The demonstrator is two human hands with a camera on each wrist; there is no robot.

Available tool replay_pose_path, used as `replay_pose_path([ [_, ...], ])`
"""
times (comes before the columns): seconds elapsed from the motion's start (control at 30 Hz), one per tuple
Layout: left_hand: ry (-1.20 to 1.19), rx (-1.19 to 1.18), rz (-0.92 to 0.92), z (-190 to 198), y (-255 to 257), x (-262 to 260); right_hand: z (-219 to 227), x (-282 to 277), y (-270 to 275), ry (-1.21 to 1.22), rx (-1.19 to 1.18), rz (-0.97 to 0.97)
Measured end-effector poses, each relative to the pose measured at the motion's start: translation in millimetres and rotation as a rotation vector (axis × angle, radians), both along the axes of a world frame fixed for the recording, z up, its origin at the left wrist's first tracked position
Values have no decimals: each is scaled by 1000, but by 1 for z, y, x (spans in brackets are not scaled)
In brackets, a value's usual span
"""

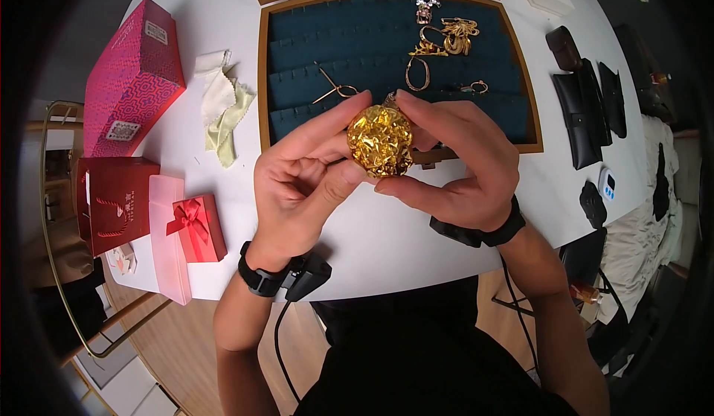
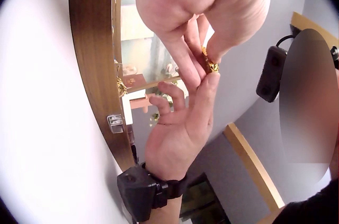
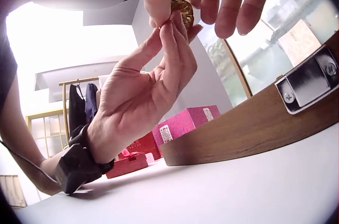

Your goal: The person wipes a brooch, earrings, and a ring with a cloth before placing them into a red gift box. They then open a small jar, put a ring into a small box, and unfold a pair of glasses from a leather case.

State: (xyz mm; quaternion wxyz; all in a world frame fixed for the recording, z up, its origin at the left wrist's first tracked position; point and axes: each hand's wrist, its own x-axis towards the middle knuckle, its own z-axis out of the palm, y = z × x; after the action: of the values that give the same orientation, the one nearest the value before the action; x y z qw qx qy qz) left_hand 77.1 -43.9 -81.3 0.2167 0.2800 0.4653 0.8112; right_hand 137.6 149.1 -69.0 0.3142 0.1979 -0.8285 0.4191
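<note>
A round, crinkled gold piece (image 1: 380, 141) is held up between both hands over the front edge of a wooden case (image 1: 532, 111) lined in dark teal. The left hand (image 1: 301, 178) pinches its left side between thumb and fingers. On the other side, the right hand (image 1: 465, 163) grips it with thumb and fingertips at its top and lower right. In the left wrist view the gold piece (image 2: 211, 65) shows as a thin sliver between fingertips; in the right wrist view part of it (image 3: 183, 12) shows past the fingers. Gold jewelry (image 1: 460, 36) lies in the case.
Left of the case lie pale cloths (image 1: 223, 107), a pink patterned box (image 1: 137, 81), a red bag (image 1: 115, 200) and a red ribboned box (image 1: 199, 230). Dark pouches (image 1: 576, 118) and a small white-and-blue device (image 1: 607, 183) are at the right. The case's glass lid stands raised.
</note>
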Motion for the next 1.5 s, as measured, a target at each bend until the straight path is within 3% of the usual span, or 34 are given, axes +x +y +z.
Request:
replay_pose_path([
  [0.43,15,145,-96,-6,-3,-6,-1,1,-3,-9,-67,14],
  [0.8,77,12,13,-1,0,-3,-6,2,-5,8,-78,19],
  [1.3,272,-91,32,-4,0,-8,-8,-3,-7,74,-16,47],
  [1.5,61,-39,-57,0,2,-2,-6,0,-8,17,6,-11],
])
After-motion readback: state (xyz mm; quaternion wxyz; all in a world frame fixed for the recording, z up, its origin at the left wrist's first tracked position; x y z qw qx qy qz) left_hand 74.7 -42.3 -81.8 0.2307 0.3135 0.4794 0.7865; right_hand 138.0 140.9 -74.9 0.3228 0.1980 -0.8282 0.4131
